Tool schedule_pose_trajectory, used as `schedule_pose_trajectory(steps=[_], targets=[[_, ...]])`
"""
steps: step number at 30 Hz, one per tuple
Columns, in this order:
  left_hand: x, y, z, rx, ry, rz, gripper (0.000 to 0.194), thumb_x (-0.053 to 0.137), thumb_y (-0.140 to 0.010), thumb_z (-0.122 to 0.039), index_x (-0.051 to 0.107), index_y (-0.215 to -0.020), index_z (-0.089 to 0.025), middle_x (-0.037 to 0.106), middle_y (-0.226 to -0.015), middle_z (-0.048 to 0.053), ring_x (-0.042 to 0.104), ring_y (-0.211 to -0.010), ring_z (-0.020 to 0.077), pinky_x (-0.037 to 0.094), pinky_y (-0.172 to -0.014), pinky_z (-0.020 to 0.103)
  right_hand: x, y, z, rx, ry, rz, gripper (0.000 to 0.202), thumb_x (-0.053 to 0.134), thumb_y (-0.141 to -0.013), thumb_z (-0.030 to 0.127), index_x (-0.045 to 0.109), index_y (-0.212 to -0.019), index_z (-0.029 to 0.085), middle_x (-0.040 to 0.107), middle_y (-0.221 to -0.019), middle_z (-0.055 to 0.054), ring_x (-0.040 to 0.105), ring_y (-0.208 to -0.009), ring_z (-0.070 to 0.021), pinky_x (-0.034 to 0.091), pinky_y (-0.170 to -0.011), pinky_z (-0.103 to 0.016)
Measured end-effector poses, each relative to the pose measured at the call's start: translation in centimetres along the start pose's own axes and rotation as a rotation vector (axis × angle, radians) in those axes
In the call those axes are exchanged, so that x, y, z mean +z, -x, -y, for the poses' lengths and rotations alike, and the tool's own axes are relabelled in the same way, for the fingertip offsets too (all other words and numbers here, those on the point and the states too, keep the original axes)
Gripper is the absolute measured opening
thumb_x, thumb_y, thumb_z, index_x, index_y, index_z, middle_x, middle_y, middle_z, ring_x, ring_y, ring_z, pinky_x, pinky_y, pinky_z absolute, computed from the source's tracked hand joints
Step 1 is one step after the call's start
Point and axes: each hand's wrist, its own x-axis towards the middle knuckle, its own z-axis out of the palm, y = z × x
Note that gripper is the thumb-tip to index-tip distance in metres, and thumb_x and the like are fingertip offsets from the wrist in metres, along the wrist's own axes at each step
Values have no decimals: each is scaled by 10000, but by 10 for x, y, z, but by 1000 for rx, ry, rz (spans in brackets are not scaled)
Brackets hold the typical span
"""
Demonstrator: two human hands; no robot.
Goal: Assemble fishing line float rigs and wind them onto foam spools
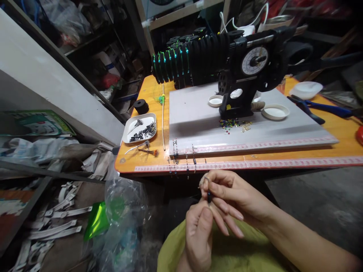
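Fingers of left hand (199, 228) and right hand (229, 188) pinch a small dark piece (209, 197), seemingly unfinished; finished-looking strands (194, 161) line the bench's (148, 162) front edge.

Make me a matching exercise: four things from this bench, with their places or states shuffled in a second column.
Things
1. Small dark piece
2. White tray
3. Blue-handled tool
4. Black round stack

Places or states
A. Near the right end of the orange table
B. Left of the grey board, just beyond the tray
C. Held between the left hand and the right hand
D. Holding small black parts

Right pairs: 1-C, 2-D, 3-A, 4-B
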Motion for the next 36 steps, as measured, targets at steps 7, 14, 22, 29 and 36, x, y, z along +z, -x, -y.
schedule_pose_trajectory(steps=[7, 14, 22, 29, 36], targets=[[1, -1, -1, 38, 65, 65, 491, 423, -1026, -381, 645, -647, -161, 663, -780, 38, 663, -703, 153, 455, -764, 294, 3, -2, 3, 45, -105, -4, 239, 792, -816, 364, 726, -823, 134, 729, -720, -31, 441, -283, 4, 369, -284, -91], [1, 0, 0, 52, 35, 67, 511, 406, -1031, -370, 646, -634, -157, 698, -865, 51, 628, -601, 132, 451, -739, 316, 6, -1, 9, 51, -190, 3, 188, 810, -800, 300, 726, -784, 133, 751, -794, -42, 463, -306, 18, 367, -305, -67], [1, -2, -3, 85, 16, 76, 507, 392, -1035, -361, 664, -649, -177, 731, -740, 59, 661, -756, 189, 435, -844, 323, 12, -2, 9, 12, -240, 6, 164, 801, -813, 290, 730, -809, 142, 746, -832, -31, 429, -307, 37, 355, -314, -66], [1, 1, -1, 85, 52, 71, 496, 384, -1042, -346, 682, -686, -171, 746, -753, 73, 689, -850, 199, 460, -862, 295, 12, -3, 8, 31, -190, 4, 222, 814, -802, 339, 726, -796, 136, 739, -794, -24, 411, -290, 44, 313, -301, -62], [5, 2, 5, 91, 98, 113, 485, 369, -1047, -336, 625, -676, -157, 751, -874, 77, 692, -622, 156, 502, -780, 321, 6, 1, 2, 84, -71, 12, 277, 796, -817, 374, 721, -766, 112, 622, -534, 27, 384, -260, 15, 283, -281, -78]])
